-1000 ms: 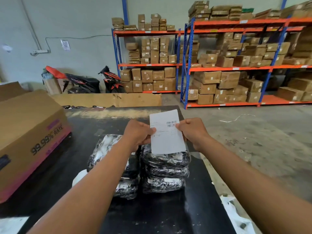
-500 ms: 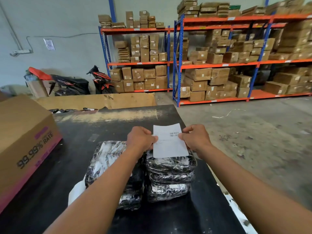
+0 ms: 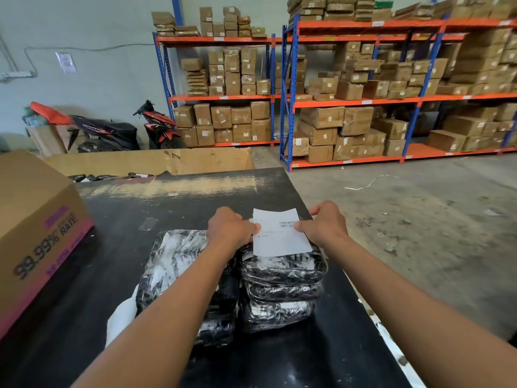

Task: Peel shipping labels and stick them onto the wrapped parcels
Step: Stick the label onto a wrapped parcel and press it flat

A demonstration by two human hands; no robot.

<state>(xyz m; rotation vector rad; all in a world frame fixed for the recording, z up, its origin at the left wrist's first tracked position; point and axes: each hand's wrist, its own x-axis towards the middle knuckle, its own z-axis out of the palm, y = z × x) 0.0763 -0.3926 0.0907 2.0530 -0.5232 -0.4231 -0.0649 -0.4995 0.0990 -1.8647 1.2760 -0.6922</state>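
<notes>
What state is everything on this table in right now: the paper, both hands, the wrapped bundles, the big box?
shipping label: printed side up, held over the right stack; whether it is stuck down cannot be told.
left hand: pinches the label's left edge.
right hand: pinches the label's right edge.
right stack of parcels: piled, plastic-wrapped.
left stack of parcels: piled, wrapped, partly behind the left arm.
cardboard box: top looks closed.

Even, fairly bright light is washing over the black table (image 3: 195, 214), leaving only faint, soft shadows. Glare is glinting off its near end and off the plastic of the wrapped parcels (image 3: 282, 273) on it. Beyond the table the shelving (image 3: 349, 100) is bowing with wide-angle distortion; left of it the cardboard box (image 3: 36, 219) is looking slightly smeared
</notes>
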